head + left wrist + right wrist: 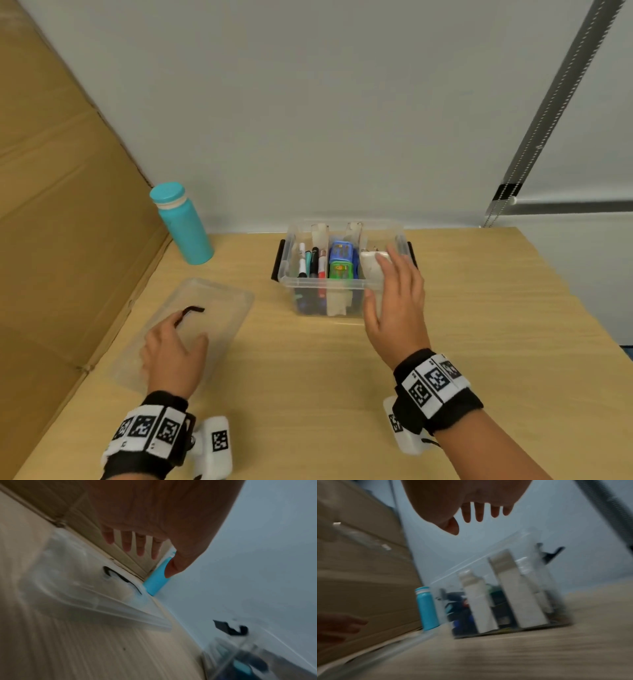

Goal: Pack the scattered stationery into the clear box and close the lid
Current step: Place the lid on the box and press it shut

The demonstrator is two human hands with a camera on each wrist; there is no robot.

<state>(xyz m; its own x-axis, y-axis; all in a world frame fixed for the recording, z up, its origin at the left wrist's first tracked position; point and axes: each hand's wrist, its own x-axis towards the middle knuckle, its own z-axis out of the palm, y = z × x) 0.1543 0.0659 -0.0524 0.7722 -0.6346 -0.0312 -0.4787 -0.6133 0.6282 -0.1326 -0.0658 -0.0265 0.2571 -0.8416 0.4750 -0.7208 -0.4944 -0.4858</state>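
Note:
The clear box [318, 283] stands open at the back of the wooden table, with black latches on its ends. Inside it stand markers [313, 262], a blue and green item [340, 262] and a white item [371, 265] between cardboard dividers. The box shows blurred in the right wrist view [505, 601]. The clear lid [219, 308] with a black handle [190, 312] lies flat to the left, also in the left wrist view [85, 595]. My left hand [173, 353] hovers over the lid, fingers straight, holding nothing. My right hand [397, 301] is spread above the box's right front corner, empty.
A teal bottle [183, 226] stands at the back left against a large cardboard sheet [61, 205] that lines the table's left side. A grey wall runs behind the table. The table's right edge [561, 284] slants away to the right of the box.

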